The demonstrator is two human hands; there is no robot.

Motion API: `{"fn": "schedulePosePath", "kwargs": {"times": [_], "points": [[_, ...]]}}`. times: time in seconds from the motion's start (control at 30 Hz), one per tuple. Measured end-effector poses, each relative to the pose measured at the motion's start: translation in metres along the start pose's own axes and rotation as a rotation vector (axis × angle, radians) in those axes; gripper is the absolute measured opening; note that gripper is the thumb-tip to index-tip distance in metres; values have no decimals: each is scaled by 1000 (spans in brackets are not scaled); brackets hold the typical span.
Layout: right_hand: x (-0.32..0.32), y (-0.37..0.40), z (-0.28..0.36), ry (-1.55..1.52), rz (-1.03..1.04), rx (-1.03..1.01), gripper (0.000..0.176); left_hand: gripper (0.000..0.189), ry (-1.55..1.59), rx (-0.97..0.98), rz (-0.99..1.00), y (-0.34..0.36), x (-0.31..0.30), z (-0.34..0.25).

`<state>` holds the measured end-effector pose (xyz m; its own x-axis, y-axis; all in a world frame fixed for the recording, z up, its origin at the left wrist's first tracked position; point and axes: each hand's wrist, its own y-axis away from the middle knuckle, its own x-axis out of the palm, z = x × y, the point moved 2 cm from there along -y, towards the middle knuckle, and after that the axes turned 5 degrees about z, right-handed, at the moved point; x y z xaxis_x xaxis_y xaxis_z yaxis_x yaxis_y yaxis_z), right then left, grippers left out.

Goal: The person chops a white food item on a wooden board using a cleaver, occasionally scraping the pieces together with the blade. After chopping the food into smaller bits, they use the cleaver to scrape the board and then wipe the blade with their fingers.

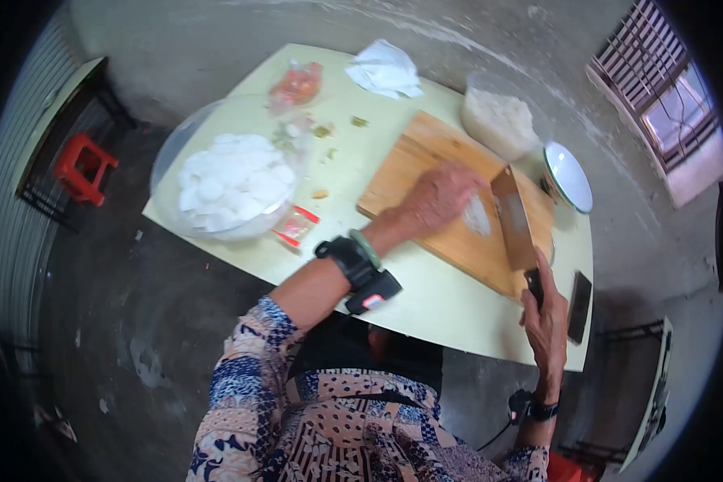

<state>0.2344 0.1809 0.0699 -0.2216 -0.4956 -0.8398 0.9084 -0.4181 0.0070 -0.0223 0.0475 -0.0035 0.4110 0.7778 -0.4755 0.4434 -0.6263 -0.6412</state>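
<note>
My right hand (546, 321) is wrapped round the black handle of a cleaver (512, 217). Its broad blade stands on edge over the right part of a wooden cutting board (414, 165). Left of the blade, my left hand (442, 197) is low over the board, its fingers reaching toward the steel and smeared by motion. Thin white slices (477, 217) lie on the wood between that hand and the cleaver.
A large clear bowl (159, 173) of white round slices stands left. Behind the board is a clear tub (498, 120) of white shreds; an enamel bowl (569, 178) tilts beside it. A red-edged packet (297, 226), a cloth (384, 69) and a dark phone-like slab (579, 307) also lie there.
</note>
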Motion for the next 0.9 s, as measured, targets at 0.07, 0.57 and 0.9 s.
{"fn": "schedulePosePath", "kwargs": {"times": [0.07,0.57,0.9], "points": [[0,-1,-2,-14,6,-40,70,21,-20,-8,-27,1,-4,0],[-30,-39,-14,-3,98,-147,74,21,-264,-198,-128,4,-19,17],[-19,-87,-25,141,-146,-425,60,25,-339,-209,-273,2,-26,27]]}}
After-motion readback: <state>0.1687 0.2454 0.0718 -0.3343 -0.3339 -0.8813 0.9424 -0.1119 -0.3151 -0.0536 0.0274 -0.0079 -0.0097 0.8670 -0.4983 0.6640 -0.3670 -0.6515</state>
